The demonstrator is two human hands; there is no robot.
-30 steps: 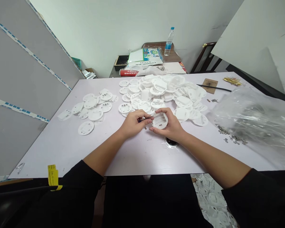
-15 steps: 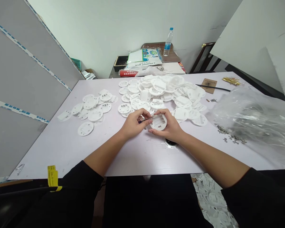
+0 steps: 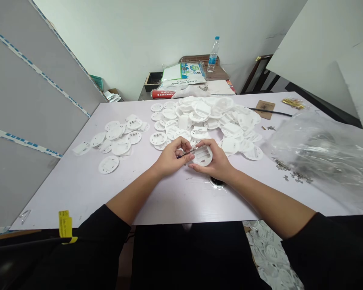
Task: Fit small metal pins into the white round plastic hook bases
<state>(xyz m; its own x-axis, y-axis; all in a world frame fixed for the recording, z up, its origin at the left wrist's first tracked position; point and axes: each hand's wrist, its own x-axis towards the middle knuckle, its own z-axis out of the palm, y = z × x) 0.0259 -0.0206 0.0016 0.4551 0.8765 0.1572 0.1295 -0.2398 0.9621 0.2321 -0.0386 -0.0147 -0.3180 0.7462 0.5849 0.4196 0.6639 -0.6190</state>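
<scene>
My right hand (image 3: 217, 162) is closed around the edge of a white round plastic battery case (image 3: 202, 158), its slotted inner side facing up. Pinched in the fingers of my left hand (image 3: 172, 157) is a thin dark tool (image 3: 184, 154). Its far end reaches the upper left rim of the case; I cannot make out whether it is tweezers or a small screwdriver. Both hands are just above the table, in front of a heap of similar white cases (image 3: 211, 108). Partly under my right wrist lies a black round object (image 3: 217, 182).
A looser group of white cases (image 3: 116, 137) lies to the left. On the right are small metal contacts (image 3: 299, 176) and a large clear plastic bag (image 3: 326, 149). A black cable (image 3: 272, 111) crosses brown card (image 3: 264, 108). A water bottle (image 3: 212, 58) stands behind the table.
Both hands keep nearly the same place and grip. The tool's tilt against the case has shifted slightly, and the view has moved a little.
</scene>
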